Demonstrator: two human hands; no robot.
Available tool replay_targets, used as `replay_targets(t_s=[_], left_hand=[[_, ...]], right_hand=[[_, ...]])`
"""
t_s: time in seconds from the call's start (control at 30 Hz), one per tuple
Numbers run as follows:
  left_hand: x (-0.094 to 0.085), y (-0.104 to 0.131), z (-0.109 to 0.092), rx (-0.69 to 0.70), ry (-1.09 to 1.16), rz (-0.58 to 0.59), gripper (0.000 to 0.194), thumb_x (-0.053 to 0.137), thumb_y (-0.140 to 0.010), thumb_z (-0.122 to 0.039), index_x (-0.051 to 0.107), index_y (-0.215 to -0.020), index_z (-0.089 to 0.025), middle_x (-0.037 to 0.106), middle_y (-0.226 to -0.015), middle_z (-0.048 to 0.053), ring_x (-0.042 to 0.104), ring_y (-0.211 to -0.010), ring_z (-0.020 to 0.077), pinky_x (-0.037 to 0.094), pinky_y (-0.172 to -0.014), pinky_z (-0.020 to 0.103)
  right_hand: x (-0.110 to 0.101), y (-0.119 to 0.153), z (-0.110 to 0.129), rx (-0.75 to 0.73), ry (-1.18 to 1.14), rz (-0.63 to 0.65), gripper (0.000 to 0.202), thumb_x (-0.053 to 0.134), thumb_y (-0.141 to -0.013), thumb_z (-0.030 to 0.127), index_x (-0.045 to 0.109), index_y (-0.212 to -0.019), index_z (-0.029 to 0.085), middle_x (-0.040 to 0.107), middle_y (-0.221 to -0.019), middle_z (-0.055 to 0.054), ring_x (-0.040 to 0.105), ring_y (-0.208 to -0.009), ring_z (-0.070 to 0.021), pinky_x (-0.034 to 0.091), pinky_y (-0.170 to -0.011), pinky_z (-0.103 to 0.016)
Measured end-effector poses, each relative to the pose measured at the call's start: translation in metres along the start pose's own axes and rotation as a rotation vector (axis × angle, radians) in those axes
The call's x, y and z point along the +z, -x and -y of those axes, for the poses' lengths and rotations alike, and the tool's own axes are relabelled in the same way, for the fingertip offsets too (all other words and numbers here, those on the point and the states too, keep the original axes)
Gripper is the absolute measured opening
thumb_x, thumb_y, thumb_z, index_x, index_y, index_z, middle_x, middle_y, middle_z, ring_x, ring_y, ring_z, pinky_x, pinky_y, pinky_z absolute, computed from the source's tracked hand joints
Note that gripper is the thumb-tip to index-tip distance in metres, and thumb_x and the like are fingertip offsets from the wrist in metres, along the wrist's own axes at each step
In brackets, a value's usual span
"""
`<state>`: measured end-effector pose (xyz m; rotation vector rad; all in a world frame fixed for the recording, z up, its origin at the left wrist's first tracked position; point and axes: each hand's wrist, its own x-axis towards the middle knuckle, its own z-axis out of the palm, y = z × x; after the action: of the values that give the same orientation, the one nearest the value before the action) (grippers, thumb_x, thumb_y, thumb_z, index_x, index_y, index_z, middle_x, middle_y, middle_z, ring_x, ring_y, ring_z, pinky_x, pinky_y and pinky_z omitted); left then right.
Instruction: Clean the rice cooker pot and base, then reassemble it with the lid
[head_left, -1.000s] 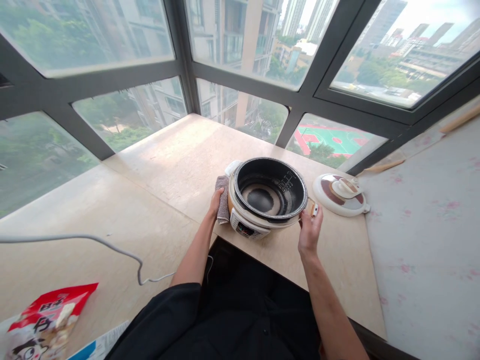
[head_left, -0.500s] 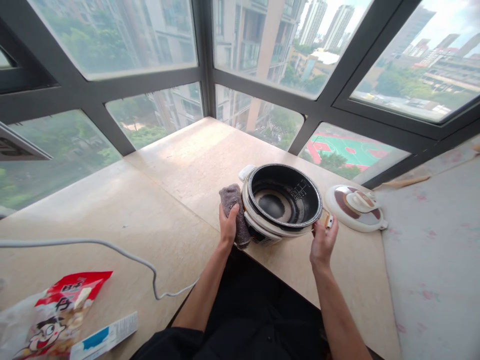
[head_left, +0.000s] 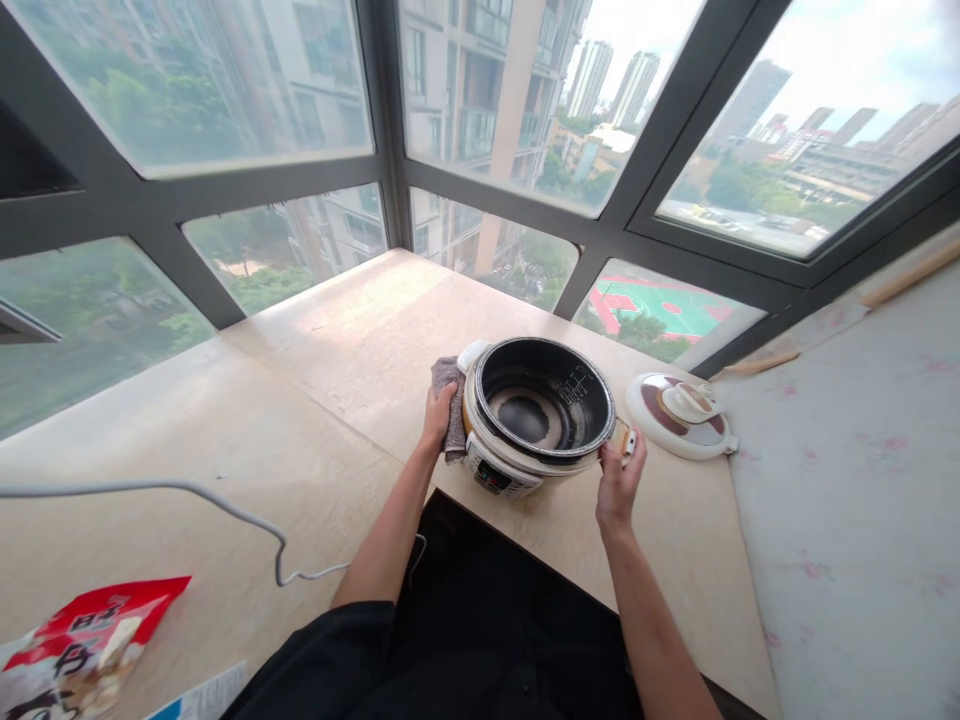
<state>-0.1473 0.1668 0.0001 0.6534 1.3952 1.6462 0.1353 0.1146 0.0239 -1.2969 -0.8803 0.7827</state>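
Observation:
An electric cooker (head_left: 501, 472) with a white and tan body stands on the stone ledge, its top uncovered and its black inner pot (head_left: 536, 410) in view. My left hand (head_left: 436, 418) is closed around a folded grey-brown cloth (head_left: 452, 432), which lies against the cooker's left side below a white side handle (head_left: 472, 355). On the other side, my right hand (head_left: 619, 482) has its fingers wrapped at the cooker's right handle (head_left: 628, 440). The cooker's lid (head_left: 679, 412), white and brown with a knob, rests on the ledge to the right.
A grey cord (head_left: 247, 515) runs over the ledge (head_left: 300, 420) on the left. In the lower left corner lie a red snack bag (head_left: 97, 630) and a white-blue box (head_left: 206, 697). Windows close off the back; a flowered wall (head_left: 840, 500) stands at the right.
The cloth in my left hand has moved up and back along the cooker's side, uncovering more of the front panel. My right hand stays at the handle. The whole view has shifted a little.

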Motion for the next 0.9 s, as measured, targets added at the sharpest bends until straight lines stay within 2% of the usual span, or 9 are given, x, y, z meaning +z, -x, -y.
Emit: replay_targets(t_s=[0.13,0.23,0.3,0.37,0.5,0.6,0.73,0.8,0.9], left_hand=[[-0.009,0.004,0.02,-0.215,-0.047,0.006,0.034,0.063,-0.077,-0.042,0.06,-0.099,-0.017,0.063,-0.084,0.004,0.061,-0.074,0.0189,0.049,-0.068,0.031],[-0.016,0.014,0.018,-0.258,-0.072,-0.048,0.038,0.065,-0.074,-0.043,0.061,-0.1,-0.016,0.064,-0.085,0.005,0.06,-0.073,0.0194,0.047,-0.067,0.031],[-0.016,0.017,0.006,-0.184,-0.107,-0.128,0.04,0.067,-0.072,-0.043,0.062,-0.101,-0.016,0.064,-0.087,0.005,0.06,-0.076,0.0195,0.047,-0.069,0.031],[-0.011,0.017,-0.015,-0.039,-0.139,-0.191,0.039,0.067,-0.073,-0.043,0.063,-0.101,-0.016,0.065,-0.092,0.006,0.06,-0.081,0.0202,0.048,-0.073,0.032],[0.008,0.001,-0.066,0.299,-0.305,-0.191,0.041,0.064,-0.081,-0.044,0.061,-0.113,-0.019,0.067,-0.104,0.008,0.063,-0.091,0.0238,0.048,-0.08,0.034],[0.024,-0.023,-0.096,0.424,-0.644,-0.07,0.048,0.064,-0.081,-0.044,0.061,-0.123,-0.021,0.069,-0.109,0.01,0.063,-0.098,0.0288,0.047,-0.087,0.037],[0.045,-0.063,-0.115,0.414,-0.987,0.218,0.044,0.067,-0.078,-0.044,0.067,-0.116,-0.021,0.071,-0.106,0.012,0.063,-0.095,0.0312,0.047,-0.086,0.037],[0.052,-0.08,-0.119,0.414,-1.034,0.3,0.041,0.068,-0.075,-0.043,0.07,-0.109,-0.02,0.072,-0.103,0.012,0.063,-0.092,0.0306,0.047,-0.085,0.037],[0.054,-0.093,-0.118,0.358,-0.938,0.382,0.035,0.068,-0.072,-0.041,0.072,-0.098,-0.018,0.072,-0.094,0.01,0.063,-0.085,0.0276,0.048,-0.082,0.035]], right_hand=[[0.001,0.0,-0.001,0.001,0.004,-0.002,0.091,0.066,-0.079,0.058,0.031,-0.154,0.019,0.037,-0.159,-0.016,0.045,-0.141,-0.0289,0.037,-0.118,-0.048],[0.002,0.0,0.001,0.011,0.0,0.002,0.093,0.066,-0.079,0.059,0.03,-0.154,0.018,0.037,-0.158,-0.017,0.045,-0.141,-0.0299,0.038,-0.117,-0.048],[0.002,0.001,0.002,0.015,0.0,0.004,0.094,0.066,-0.079,0.059,0.029,-0.155,0.018,0.036,-0.159,-0.017,0.046,-0.14,-0.0303,0.039,-0.117,-0.048],[0.001,0.001,0.002,0.016,0.005,0.017,0.094,0.065,-0.079,0.06,0.027,-0.155,0.018,0.035,-0.16,-0.017,0.046,-0.14,-0.0301,0.038,-0.117,-0.048],[0.0,0.002,0.001,0.015,0.014,0.048,0.093,0.064,-0.082,0.06,0.026,-0.157,0.018,0.033,-0.161,-0.017,0.043,-0.144,-0.0298,0.035,-0.12,-0.048],[0.001,0.002,0.0,0.013,0.011,0.043,0.097,0.064,-0.081,0.062,0.025,-0.158,0.016,0.033,-0.161,-0.018,0.042,-0.144,-0.0309,0.034,-0.12,-0.049],[0.002,0.002,0.0,0.01,0.005,0.035,0.1,0.062,-0.081,0.064,0.023,-0.158,0.014,0.033,-0.16,-0.02,0.045,-0.141,-0.0316,0.036,-0.118,-0.05],[0.002,0.002,0.0,0.002,0.013,0.033,0.101,0.063,-0.081,0.065,0.024,-0.158,0.012,0.033,-0.16,-0.021,0.044,-0.142,-0.0321,0.035,-0.119,-0.05],[0.002,0.001,-0.002,-0.006,0.024,0.028,0.101,0.063,-0.08,0.065,0.025,-0.158,0.013,0.032,-0.161,-0.021,0.041,-0.144,-0.032,0.033,-0.12,-0.049]])
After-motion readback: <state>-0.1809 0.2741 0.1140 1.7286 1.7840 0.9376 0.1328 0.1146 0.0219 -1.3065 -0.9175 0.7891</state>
